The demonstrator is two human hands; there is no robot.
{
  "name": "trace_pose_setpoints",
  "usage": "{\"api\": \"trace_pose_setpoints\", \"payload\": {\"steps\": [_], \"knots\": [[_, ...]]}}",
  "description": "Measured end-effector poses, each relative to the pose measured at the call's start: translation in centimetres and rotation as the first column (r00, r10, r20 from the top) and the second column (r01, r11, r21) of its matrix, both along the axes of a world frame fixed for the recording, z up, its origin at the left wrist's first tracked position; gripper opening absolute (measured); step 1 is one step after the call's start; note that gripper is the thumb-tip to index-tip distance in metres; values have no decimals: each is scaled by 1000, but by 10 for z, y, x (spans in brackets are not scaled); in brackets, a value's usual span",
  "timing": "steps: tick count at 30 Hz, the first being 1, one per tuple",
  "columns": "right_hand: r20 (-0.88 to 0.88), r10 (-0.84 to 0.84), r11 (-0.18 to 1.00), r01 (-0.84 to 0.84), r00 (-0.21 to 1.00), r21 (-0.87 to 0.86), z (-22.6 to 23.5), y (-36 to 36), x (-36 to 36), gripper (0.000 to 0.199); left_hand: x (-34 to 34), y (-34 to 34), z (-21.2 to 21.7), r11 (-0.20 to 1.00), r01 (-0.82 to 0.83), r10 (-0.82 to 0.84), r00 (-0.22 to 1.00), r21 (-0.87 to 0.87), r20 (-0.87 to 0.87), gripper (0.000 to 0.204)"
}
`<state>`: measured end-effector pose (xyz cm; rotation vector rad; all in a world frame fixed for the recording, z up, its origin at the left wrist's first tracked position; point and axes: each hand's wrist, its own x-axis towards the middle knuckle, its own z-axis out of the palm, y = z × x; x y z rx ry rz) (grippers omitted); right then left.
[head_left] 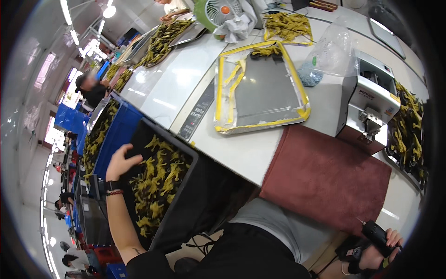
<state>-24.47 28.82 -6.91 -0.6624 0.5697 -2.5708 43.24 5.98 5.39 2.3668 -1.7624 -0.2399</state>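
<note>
My left hand (pixel 123 162), with a dark band and a red bead bracelet at the wrist, is over the upper left edge of a black bin (pixel 188 172). Its thumb and fingers are apart, and nothing shows between them. Inside the bin lie many small yellow-and-black parts (pixel 158 176), just right of the hand. At the lower right, my right hand (pixel 392 242) is wrapped round a black electric screwdriver (pixel 375 235). The thin bit points up and left, close to the corner of a dark red cloth (pixel 330 176) on the table.
A grey tray edged with yellow tape (pixel 274 88) lies mid-table, with a few parts at its far end. Right of it are a clear plastic bag (pixel 332 51) and a silver screw feeder (pixel 369 102). A green fan (pixel 222 11) and co-workers are farther back. A blue bin (pixel 123 118) stands left.
</note>
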Motion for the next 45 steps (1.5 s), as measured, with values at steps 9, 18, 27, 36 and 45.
{"api": "trace_pose_setpoints", "payload": {"steps": [9, 18, 27, 36, 45], "knots": [[-40, -28, 999, 30, 999, 40, 13, -31, 48, 13, -214, -234, -34, 561, 732, -733, 656, -388, 177, 45], [-27, -84, 993, 85, 996, 77, 30, -16, 52, 13, -325, -368, -118, 626, 756, -739, 654, -191, 164, 59], [-228, -15, 987, 51, 974, 153, 72, -43, 26, 24, -335, -212, 4, 768, 614, -640, 721, -184, -265, 42], [-398, 75, 996, -47, 914, 78, 133, -168, 19, 21, -412, -16, -69, 122, 942, -943, 13, -312, -332, 44], [-621, 94, 980, 38, 778, 195, 127, -228, 41, 17, -414, -6, -107, 272, 857, -937, 131, -438, -325, 47]]}}
